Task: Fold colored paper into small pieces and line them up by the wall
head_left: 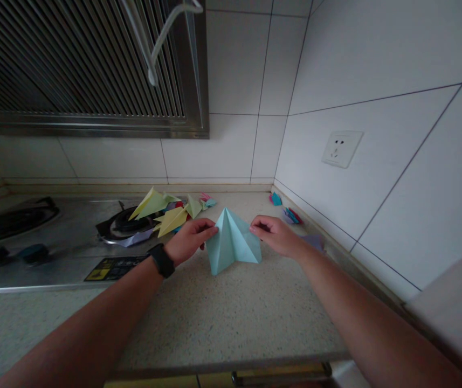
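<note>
A steel stove (pixel 75 229) fills the left end of a speckled counter (pixel 255 312), yellow folded papers (pixel 173 220) lying at its right burner (pixel 121 223). A person's left hand (pixel 190 238) pinches one side of a creased pale-blue paper (pixel 222 242) at mid-counter; the right hand (pixel 275 233) pinches the other. Small colourful paper pieces (pixel 292 216) lie near the far right corner, below a tiled wall (pixel 396 151) with a socket (pixel 342 149).

No readable text; stove label (pixel 114 268) illegible.
</note>
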`<action>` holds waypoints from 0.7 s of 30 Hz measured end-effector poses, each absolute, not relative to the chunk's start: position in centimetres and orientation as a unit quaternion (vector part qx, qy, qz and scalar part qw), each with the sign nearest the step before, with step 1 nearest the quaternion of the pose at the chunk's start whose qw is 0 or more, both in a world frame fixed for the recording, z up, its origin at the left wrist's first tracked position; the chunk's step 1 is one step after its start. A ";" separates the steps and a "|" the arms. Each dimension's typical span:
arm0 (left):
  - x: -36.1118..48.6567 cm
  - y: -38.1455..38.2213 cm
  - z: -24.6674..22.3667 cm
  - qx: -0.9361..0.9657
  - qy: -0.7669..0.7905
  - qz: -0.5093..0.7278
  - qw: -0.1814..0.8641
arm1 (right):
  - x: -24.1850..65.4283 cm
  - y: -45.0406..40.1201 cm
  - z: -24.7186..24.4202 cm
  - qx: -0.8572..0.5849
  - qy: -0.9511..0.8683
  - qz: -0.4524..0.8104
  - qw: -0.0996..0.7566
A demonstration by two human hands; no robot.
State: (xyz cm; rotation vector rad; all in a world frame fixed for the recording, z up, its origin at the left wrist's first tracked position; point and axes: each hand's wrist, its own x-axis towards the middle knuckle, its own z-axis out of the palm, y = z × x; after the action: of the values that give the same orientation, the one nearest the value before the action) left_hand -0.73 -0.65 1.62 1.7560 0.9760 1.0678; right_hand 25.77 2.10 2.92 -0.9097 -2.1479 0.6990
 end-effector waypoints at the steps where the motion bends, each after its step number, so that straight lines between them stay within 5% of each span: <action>1: -0.7 -0.6 1.6 0.701 0.389 0.426 0.420 | 25.8 2.1 2.9 -0.351 -0.828 0.269 0.345; 21: -0.7 -0.8 1.8 0.709 0.400 0.414 0.408 | 25.8 2.0 3.0 -0.357 -0.829 0.265 0.340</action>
State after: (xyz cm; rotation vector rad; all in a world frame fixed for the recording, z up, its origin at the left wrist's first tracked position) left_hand -0.71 -0.81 1.83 1.7860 1.0084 1.0438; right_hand 25.78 1.99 3.03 -0.9292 -2.1563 0.6885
